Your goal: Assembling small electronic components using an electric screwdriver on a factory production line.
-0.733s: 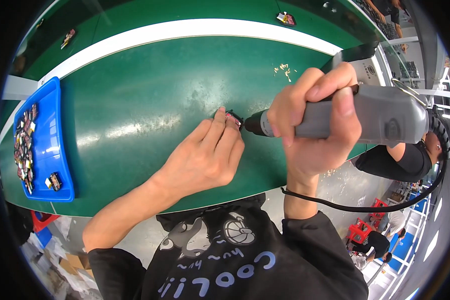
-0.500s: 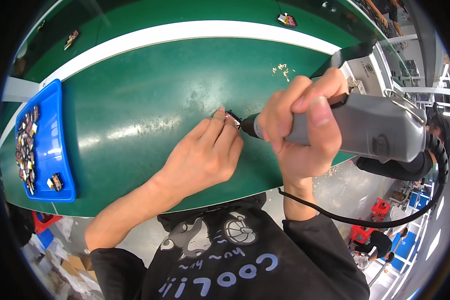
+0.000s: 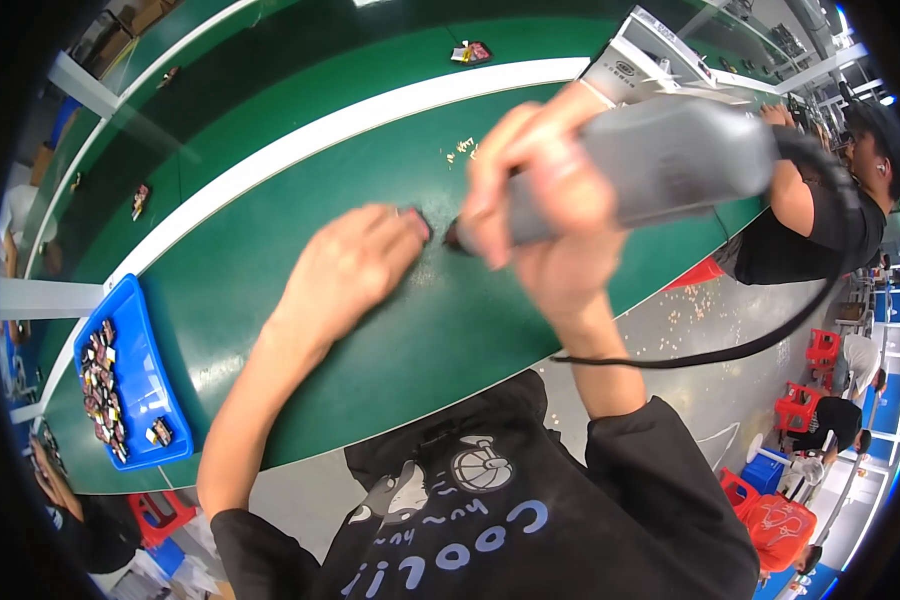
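My right hand (image 3: 555, 215) is wrapped around a grey electric screwdriver (image 3: 685, 160), blurred by motion, with a black cord trailing from its back end. Its dark tip points left, a short gap away from a small dark part with a pink patch (image 3: 420, 226). That part sits at the fingertips of my left hand (image 3: 342, 265), which press it against the green table (image 3: 370, 350). The fingers cover most of it, so its kind cannot be made out.
A blue tray (image 3: 162, 375) at the left holds several small dark parts (image 3: 100, 390). Beyond a white rail (image 3: 340, 130), similar parts lie on a green strip. Pale scraps (image 3: 460, 152) and a white-fronted box (image 3: 625, 72) are at the far side. Another person (image 3: 805, 225) sits at the right.
The screwdriver tip has drawn away from the small part, leaving a gap. My left hand still holds the part. The whole view has turned, showing more of the right side.
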`<action>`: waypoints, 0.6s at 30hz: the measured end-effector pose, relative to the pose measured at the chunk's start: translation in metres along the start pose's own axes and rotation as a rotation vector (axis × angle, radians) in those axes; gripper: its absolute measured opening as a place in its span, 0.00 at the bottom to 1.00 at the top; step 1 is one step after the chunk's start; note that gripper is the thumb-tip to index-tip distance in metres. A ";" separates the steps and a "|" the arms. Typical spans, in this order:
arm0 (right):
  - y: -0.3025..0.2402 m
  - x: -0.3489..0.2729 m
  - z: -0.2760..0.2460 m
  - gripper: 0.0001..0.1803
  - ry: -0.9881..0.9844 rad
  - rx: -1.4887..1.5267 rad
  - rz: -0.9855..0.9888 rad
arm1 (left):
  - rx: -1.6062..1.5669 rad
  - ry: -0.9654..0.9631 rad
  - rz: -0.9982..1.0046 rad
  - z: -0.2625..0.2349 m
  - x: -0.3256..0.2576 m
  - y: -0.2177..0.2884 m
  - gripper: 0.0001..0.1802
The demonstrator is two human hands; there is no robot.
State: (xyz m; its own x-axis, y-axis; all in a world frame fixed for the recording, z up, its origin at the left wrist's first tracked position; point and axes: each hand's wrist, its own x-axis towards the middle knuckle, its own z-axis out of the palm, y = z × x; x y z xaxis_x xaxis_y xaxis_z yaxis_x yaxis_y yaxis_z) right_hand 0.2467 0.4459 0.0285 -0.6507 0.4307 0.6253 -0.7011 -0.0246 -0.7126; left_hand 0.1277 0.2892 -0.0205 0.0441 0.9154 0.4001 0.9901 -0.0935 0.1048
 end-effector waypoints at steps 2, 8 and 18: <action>-0.024 0.019 -0.028 0.13 0.087 -0.192 -0.079 | 0.034 0.161 -0.019 0.008 0.021 -0.030 0.14; -0.076 0.063 -0.077 0.15 0.360 -0.400 -0.156 | -0.003 0.288 -0.504 -0.016 0.038 -0.060 0.19; -0.033 0.082 -0.174 0.16 0.221 0.151 0.077 | 0.438 -0.054 -1.304 -0.128 -0.237 -0.025 0.26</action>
State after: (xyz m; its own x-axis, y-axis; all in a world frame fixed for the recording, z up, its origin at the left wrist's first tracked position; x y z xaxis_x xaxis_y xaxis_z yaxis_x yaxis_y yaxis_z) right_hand 0.2670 0.6387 0.0480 -0.6361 0.6083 0.4748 -0.6984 -0.1921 -0.6895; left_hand 0.0751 0.0245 -0.0011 -0.9454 0.2589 0.1980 0.2783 0.9574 0.0770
